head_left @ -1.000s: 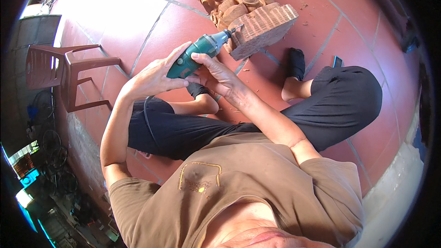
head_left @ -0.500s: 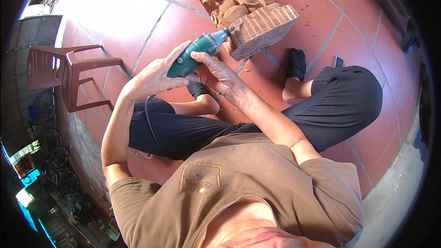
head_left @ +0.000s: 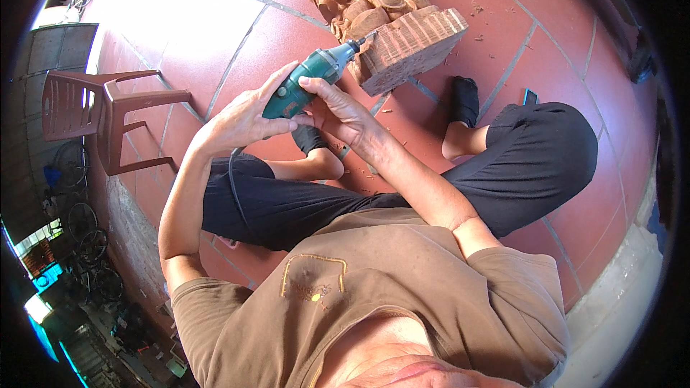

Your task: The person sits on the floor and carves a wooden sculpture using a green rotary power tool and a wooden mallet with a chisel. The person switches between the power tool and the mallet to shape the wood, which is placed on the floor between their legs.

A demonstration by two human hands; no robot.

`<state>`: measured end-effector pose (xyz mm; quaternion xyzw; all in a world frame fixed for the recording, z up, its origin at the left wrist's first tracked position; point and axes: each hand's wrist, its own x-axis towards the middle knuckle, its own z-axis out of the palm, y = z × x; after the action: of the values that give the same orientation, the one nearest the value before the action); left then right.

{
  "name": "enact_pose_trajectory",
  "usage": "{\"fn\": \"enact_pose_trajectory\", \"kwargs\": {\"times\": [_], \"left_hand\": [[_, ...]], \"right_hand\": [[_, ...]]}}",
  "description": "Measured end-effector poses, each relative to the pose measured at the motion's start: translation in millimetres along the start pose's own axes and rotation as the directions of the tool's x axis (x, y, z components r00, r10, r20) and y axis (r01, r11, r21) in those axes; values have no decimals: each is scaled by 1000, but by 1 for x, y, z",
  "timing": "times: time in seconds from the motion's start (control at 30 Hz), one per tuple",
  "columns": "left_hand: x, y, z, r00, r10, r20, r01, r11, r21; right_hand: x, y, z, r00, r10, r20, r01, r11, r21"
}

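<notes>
A green rotary tool (head_left: 310, 80) with a grey nose is held between my two hands. My left hand (head_left: 248, 116) wraps its rear and left side, thumb underneath. My right hand (head_left: 339, 111) grips the other side, its thumb lying on the body. The tool's thin bit points up and right, at the near end of the carved wood block (head_left: 413, 50); whether it touches the wood I cannot tell. Deep rounded relief covers the block's upper part, while its near end is flat and striped. A dark cord (head_left: 233, 187) runs from the tool down over my left leg.
A brown plastic chair (head_left: 108, 111) stands at the left. Wood chips lie scattered on the red tiled floor (head_left: 503, 50). A phone-like dark object (head_left: 530, 97) lies beyond my right knee. Bicycles (head_left: 90, 233) stand at the far left. My crossed legs are below the block.
The rotary tool and both hands have shifted very slightly, with the bit's tip a little higher along the wood. My grip is the same.
</notes>
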<state>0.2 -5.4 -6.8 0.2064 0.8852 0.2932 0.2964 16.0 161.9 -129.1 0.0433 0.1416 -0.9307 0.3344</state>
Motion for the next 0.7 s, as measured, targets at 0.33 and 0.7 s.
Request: {"fn": "enact_pose_trajectory", "kwargs": {"times": [0.33,0.7], "left_hand": [[2,-6,2,1000,7,-19,-7,1000,17],[3,1,-1,997,-68,22,69,997,-45]], "right_hand": [[1,-4,0,1000,9,15,-9,1000,1],[1,-3,1,1000,15,-10,-15,1000,10]]}}
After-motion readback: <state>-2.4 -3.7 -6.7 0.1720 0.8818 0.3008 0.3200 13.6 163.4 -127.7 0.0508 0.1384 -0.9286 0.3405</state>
